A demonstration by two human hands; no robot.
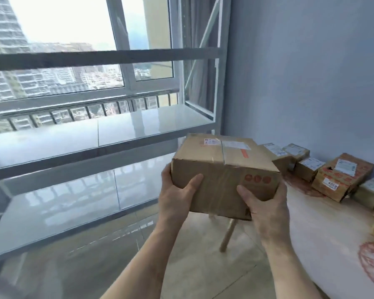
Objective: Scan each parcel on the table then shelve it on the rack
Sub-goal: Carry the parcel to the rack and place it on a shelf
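Both hands grip one cardboard parcel (222,173) in mid-air: left hand (177,197) curled round its left end, right hand (266,206) round its right. It hangs between rack (108,134) and tabletop (324,229). More parcels (341,178) sit on the tabletop by the wall.

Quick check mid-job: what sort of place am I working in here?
Probably a makeshift parcel-sorting spot in a high-rise room: a metal rack by the window, labelled cardboard parcels lined along a table, and both hands holding a taped cardboard box.
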